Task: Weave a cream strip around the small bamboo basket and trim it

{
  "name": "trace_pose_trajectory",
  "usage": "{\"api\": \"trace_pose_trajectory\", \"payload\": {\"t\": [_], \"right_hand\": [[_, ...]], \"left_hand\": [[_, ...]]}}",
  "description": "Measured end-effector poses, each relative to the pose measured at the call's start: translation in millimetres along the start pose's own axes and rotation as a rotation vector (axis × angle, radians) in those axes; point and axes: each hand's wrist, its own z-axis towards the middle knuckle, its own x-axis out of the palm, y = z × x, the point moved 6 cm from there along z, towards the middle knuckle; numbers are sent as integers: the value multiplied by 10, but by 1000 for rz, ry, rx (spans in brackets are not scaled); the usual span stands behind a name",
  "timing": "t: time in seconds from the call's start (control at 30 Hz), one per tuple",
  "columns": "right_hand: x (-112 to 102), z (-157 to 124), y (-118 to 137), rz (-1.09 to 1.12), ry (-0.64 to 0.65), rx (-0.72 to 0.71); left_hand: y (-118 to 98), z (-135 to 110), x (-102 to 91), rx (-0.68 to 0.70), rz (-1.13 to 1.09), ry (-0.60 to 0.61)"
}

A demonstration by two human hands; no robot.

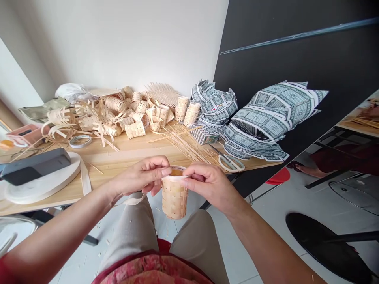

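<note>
A small woven bamboo cup (174, 199) is held upright above my lap, with a pale strip (174, 178) lying along its rim. My left hand (139, 177) pinches the strip and rim from the left side. My right hand (207, 185) grips the opposite side of the rim, its fingertips close to those of my left hand. A loose end of the strip (133, 201) trails below my left hand. Part of the rim is hidden behind my fingers.
A wooden table (106, 185) ahead holds woven bamboo pieces (118, 114), loose strips (183, 144), scissors (231, 162), a tape roll (80, 141) and a dark box (35, 165) on a white disc (41, 181). Patterned printed sheets (257, 122) are piled at right.
</note>
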Motion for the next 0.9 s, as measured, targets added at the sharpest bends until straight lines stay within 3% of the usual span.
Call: {"api": "trace_pose_trajectory", "payload": {"t": [0.37,0.73,0.9], "right_hand": [[56,-12,96,-98,-51,-60],[87,-20,85,-135,-119,-101],[118,12,36,-71,-53,-55]], "left_hand": [[-60,-9,3,112,13,-164],[26,-10,-32,42,33,-140],[-40,-19,-105,77,101,-191]]}}
